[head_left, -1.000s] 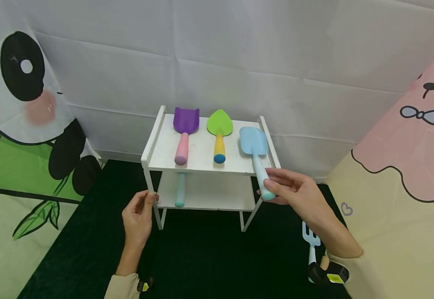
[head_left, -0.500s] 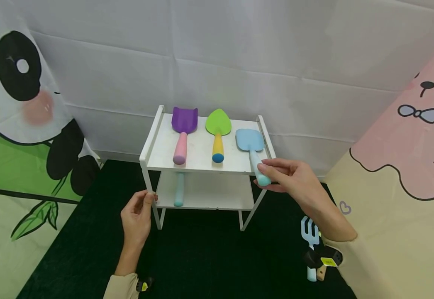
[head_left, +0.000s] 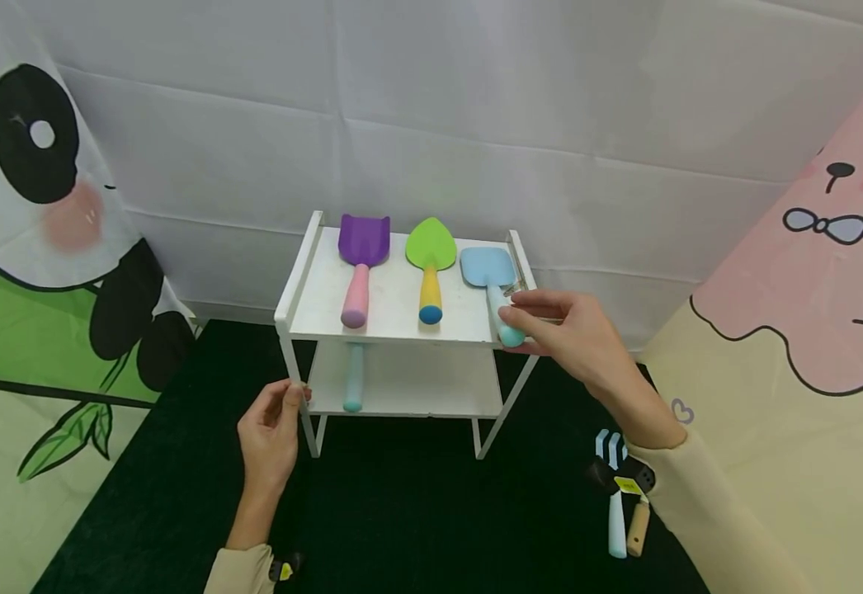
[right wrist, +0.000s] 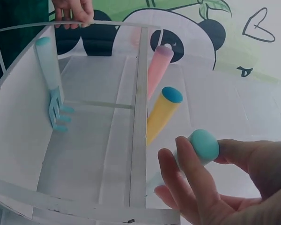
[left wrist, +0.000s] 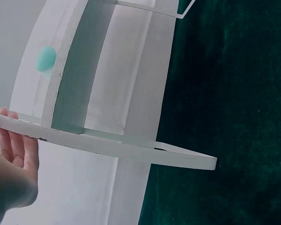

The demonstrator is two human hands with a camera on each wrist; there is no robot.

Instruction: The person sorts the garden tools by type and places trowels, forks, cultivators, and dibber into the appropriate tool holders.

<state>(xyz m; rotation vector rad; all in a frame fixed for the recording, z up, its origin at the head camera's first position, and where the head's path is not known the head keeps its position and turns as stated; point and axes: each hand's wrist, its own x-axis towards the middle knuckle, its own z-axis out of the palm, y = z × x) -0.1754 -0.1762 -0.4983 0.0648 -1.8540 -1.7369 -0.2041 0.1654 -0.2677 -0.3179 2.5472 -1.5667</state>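
Observation:
My right hand [head_left: 580, 338] pinches the handle end of a light blue toy shovel [head_left: 488, 266] between thumb and fingers. Its flat blade lies over the right part of the white rack's top shelf [head_left: 394, 301]. To its left rest a green pointed trowel [head_left: 431, 245] with a yellow handle and a purple shovel [head_left: 364, 241] with a pink handle, both with handles toward the front. With its fingertips, my left hand [head_left: 271, 437] grips the rack's left front leg [head_left: 291, 360]. On the lower shelf lies a light blue hand fork [right wrist: 55, 105], only its handle showing in the head view.
On the dark green floor at right lie another light blue fork [head_left: 617, 524] and a wooden-handled tool [head_left: 638, 528], partly hidden by the right wrist camera. A white cloth wall [head_left: 431, 124] stands close behind the rack; printed cloths hang at both sides.
The right hand has moved forward and slightly left with the light blue shovel, bringing its handle from beyond the front edge to over the top shelf. The left hand stays on the leg.

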